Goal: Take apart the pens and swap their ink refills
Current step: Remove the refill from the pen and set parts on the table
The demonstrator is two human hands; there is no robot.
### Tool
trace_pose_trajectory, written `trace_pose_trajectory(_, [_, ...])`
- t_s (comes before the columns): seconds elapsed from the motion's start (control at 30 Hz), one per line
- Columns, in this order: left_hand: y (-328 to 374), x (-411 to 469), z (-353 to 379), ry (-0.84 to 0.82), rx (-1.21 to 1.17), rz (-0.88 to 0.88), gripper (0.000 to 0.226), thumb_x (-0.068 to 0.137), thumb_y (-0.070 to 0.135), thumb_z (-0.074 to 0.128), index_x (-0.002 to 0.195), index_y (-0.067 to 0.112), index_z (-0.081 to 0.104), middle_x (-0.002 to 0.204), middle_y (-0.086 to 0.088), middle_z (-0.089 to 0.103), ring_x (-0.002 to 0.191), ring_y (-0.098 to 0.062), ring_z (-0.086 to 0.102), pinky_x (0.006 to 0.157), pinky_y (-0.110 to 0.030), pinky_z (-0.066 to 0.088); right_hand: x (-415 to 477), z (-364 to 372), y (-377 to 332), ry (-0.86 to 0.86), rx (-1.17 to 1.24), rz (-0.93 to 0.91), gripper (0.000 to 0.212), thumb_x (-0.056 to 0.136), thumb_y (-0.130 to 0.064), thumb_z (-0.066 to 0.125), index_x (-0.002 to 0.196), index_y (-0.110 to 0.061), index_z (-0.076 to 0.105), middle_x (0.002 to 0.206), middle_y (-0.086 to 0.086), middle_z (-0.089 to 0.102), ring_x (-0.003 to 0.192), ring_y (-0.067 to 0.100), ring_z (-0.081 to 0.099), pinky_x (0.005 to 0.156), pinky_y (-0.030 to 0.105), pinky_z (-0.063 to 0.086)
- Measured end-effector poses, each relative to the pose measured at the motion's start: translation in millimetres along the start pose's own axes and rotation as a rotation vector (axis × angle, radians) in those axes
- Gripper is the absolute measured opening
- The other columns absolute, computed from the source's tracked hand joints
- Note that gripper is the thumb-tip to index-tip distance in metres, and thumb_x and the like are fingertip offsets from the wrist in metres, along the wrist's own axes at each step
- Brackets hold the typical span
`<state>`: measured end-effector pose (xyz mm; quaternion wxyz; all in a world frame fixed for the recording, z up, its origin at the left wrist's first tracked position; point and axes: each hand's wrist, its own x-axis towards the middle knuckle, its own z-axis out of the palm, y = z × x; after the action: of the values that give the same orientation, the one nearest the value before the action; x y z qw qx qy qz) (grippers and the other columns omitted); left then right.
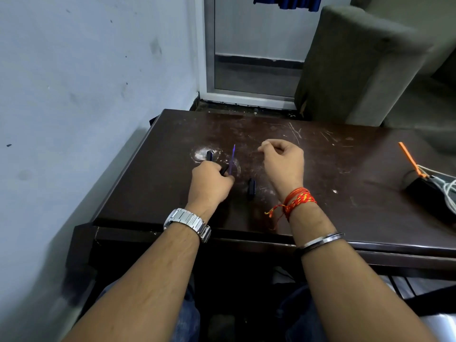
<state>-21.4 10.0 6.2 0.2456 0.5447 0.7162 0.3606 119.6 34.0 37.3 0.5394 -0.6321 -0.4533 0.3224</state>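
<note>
1 refill upright, left hand gripping

Purple refill, black pen parts, dark brown scratched table.

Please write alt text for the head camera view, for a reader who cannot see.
Over a scratched dark brown wooden table, the left hand grips a black pen barrel with a thin purple refill; the right hand hovers curled. A black pen piece lies between them.
</note>
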Motion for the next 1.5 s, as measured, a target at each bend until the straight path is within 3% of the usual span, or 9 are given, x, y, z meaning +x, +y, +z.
trace_pose_trajectory(0.13, [1,3,2,0.008,0.167,-0.047,0.015,0.079,0.017,0.073,0.07,0.011,0.064,0.072,-0.004,0.062,0.066,-0.025,0.062,0.055,-0.029,0.045,5,-12,2,0.05,-0.064,0.058,0.016,0.081,-0.025,0.066,0.094,-0.023,0.075,0.087,-0.007,0.074,0.079,0.011,0.069,0.072,0.032,0.059])
trace_pose_trajectory(0.47, [4,4,6,0.078,0.277,-0.038,0.023,0.082,0.017,0.072,0.071,0.016,0.052,0.074,-0.002,0.052,0.066,-0.025,0.053,0.058,-0.031,0.044,14,-28,5,0.067,-0.221,0.053,0.015,0.085,-0.015,0.062,0.078,-0.023,0.072,0.077,-0.007,0.07,0.064,0.003,0.061,0.053,0.016,0.044])
trace_pose_trajectory(0.63, [4,0,4,0.096,0.23,-0.016,0.028,0.08,0.025,0.075,0.068,0.013,0.053,0.077,-0.005,0.063,0.069,-0.028,0.063,0.055,-0.032,0.048,25,-45,14,0.037,-0.448,0.143,0.013,0.083,-0.007,0.062,0.086,-0.005,0.074,0.094,0.014,0.072,0.084,0.028,0.069,0.079,0.036,0.06])
trace_pose_trajectory(0.8, [13,-4,2,0.137,0.149,0.005,0.028,0.082,0.034,0.071,0.07,0.009,0.062,0.073,-0.006,0.065,0.068,-0.028,0.066,0.059,-0.037,0.058,28,-47,24,-0.087,-0.607,0.228,0.022,0.081,-0.012,0.069,0.098,0.002,0.066,0.105,0.023,0.067,0.095,0.037,0.07,0.087,0.044,0.059])
trace_pose_trajectory(0.93, [13,-6,3,0.118,0.13,-0.002,0.025,0.083,0.032,0.069,0.074,0.009,0.065,0.075,-0.006,0.066,0.07,-0.028,0.066,0.061,-0.036,0.058,25,-41,20,-0.132,-0.666,0.186,0.021,0.081,-0.016,0.075,0.087,-0.003,0.06,0.089,0.015,0.062,0.093,0.034,0.069,0.085,0.041,0.059])
trace_pose_trajectory(1.03, [12,-5,3,0.11,0.106,-0.006,0.022,0.083,0.03,0.068,0.074,0.009,0.066,0.075,-0.006,0.067,0.068,-0.027,0.067,0.062,-0.038,0.06,24,-38,20,-0.163,-0.691,0.19,0.027,0.08,-0.017,0.077,0.096,0.001,0.064,0.097,0.017,0.065,0.092,0.034,0.07,0.083,0.043,0.06])
trace_pose_trajectory(1.2, [12,-4,3,0.118,0.082,-0.016,0.023,0.082,0.032,0.068,0.074,0.01,0.065,0.076,-0.006,0.067,0.068,-0.026,0.067,0.062,-0.037,0.059,22,-38,21,-0.15,-0.641,0.189,0.039,0.072,-0.036,0.084,0.076,-0.004,0.06,0.075,0.01,0.066,0.07,0.024,0.068,0.061,0.032,0.058])
trace_pose_trajectory(1.4, [12,-5,6,0.084,0.069,-0.008,0.023,0.083,0.031,0.065,0.071,0.011,0.064,0.073,-0.004,0.067,0.066,-0.023,0.065,0.057,-0.031,0.054,24,-39,23,-0.159,-0.689,0.212,0.031,0.074,-0.024,0.084,0.083,-0.002,0.064,0.08,0.016,0.069,0.069,0.027,0.072,0.069,0.04,0.063])
trace_pose_trajectory(1.5, [12,-6,8,0.049,0.027,0.022,0.022,0.084,0.027,0.06,0.07,0.011,0.064,0.068,-0.001,0.066,0.062,-0.016,0.064,0.054,-0.026,0.052,25,-38,25,-0.195,-0.739,0.188,0.031,0.076,-0.018,0.082,0.093,0.0,0.064,0.094,0.018,0.069,0.086,0.032,0.071,0.078,0.043,0.062])
